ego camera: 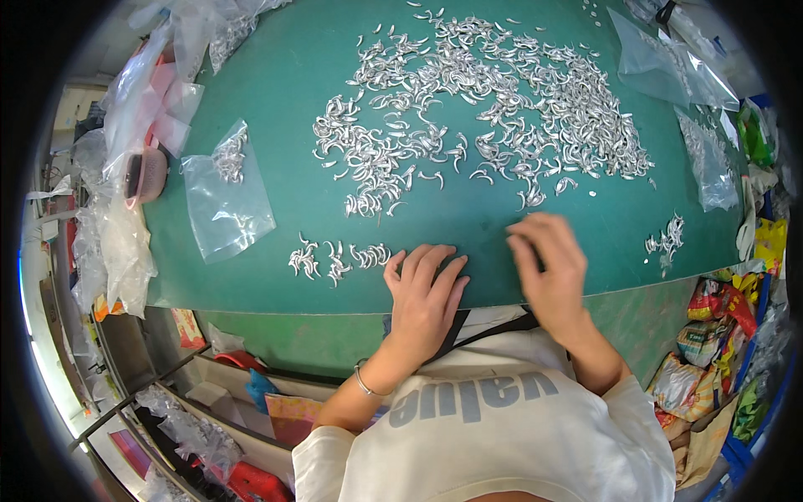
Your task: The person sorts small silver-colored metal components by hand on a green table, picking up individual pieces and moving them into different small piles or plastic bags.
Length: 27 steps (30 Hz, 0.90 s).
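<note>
Many small curved silvery metal pieces (464,69) lie spread in a wide heap on the green tabletop (295,188). Near the table's front edge, my left hand (426,282) rests palm down with bent fingers, its fingertips beside a short row of the same pieces (370,255). Two more small clusters (304,258) lie left of that row. My right hand (549,270) is raised and blurred near the front edge, below the heap, thumb and forefinger curved towards each other. Whether it holds a piece cannot be told.
A clear plastic bag (227,213) with metal pieces lies at left. More bags (709,160) lie along the right side. A small pile (668,237) sits near the right front. A pink plastic basket (147,176) stands at the left edge, and open drawers (251,433) are below left.
</note>
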Each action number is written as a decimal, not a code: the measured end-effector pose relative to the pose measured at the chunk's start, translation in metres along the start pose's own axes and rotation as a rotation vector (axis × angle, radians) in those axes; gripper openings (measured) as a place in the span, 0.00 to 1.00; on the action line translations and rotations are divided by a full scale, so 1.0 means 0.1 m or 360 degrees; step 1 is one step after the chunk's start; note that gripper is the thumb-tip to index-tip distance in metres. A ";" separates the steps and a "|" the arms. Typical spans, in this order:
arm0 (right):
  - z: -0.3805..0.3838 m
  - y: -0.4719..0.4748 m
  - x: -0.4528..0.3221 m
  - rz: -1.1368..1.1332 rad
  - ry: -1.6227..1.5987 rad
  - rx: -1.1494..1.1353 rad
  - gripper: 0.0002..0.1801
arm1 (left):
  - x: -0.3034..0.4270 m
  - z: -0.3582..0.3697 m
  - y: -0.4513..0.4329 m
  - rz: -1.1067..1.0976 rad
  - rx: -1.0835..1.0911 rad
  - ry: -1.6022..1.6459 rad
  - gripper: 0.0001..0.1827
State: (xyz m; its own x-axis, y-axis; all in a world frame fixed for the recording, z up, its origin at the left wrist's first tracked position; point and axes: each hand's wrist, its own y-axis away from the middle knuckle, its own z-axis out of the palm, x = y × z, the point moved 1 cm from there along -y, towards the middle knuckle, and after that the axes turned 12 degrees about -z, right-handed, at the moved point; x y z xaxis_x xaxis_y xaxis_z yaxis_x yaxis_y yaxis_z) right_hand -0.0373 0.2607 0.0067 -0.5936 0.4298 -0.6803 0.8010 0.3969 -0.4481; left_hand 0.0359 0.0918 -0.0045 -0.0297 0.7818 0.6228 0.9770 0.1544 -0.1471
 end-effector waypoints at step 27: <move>-0.21 -0.14 0.45 -0.0067 0.0568 -0.0187 0.21 | 0.36 0.25 -0.63 0.0324 -0.0392 -0.0286 0.30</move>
State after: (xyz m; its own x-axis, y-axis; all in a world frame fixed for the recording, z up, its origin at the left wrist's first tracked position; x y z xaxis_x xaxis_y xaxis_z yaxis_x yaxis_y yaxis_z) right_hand -0.0769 0.2913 -0.0054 -0.6320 0.6585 -0.4086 0.7734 0.5015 -0.3878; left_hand -0.0315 0.1249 0.0081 0.1551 0.8787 0.4515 0.9876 -0.1482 -0.0509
